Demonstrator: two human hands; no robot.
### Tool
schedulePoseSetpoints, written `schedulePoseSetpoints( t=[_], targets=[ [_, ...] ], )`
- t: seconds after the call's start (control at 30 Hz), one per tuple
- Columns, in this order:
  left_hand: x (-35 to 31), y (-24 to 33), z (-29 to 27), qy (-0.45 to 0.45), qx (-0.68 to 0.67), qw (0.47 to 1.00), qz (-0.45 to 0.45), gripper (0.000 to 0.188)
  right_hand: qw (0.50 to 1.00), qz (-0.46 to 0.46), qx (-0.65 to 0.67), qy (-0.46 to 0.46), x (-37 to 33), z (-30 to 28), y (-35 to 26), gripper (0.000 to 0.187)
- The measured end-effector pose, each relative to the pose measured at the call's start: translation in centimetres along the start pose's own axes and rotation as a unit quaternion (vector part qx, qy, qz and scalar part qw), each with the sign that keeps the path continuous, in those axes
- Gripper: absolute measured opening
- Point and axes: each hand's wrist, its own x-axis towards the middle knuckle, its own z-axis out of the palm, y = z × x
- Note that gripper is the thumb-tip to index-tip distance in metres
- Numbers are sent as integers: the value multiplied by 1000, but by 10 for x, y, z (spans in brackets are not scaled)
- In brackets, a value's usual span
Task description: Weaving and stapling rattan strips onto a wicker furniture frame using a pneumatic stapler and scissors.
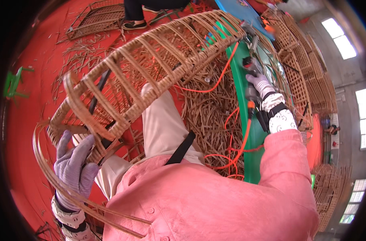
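Note:
A long woven rattan frame (138, 66) with many crossbars slants across in front of me, from low left up to the far right. My left hand (73, 166), in a lavender knit glove, grips its near end, fingers and thumb on either side. Thin rattan strips (80, 201) loop past this hand and run over my pink shirt. On the right, my gloved right hand (261, 84) is closed around a dark air-powered tool (252, 94). An orange hose coupling (251, 105) joins its near end. The tool is over a green bench (251, 156); its tip is hard to make out.
Cut rattan scraps (207, 116) lie heaped on the red floor (34, 160). The orange air hose (243, 148) loops beside the bench. Woven rattan racks (307, 60) are stacked at right. A green stool (17, 83) stands far left. Another person's shoe (134, 25) shows at the back.

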Motion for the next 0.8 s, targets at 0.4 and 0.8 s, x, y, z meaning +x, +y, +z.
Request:
schedulePoseSetpoints(
  t=[0.4,0.8],
  targets=[
    [-10,-28,6,26,-44,983,-174,51,937,128,-246,-212,-121,-76,115,100],
    [3,-16,-6,2,24,1000,-16,51,910,311,-266,-69,-71,-25,155,74]
  ],
)
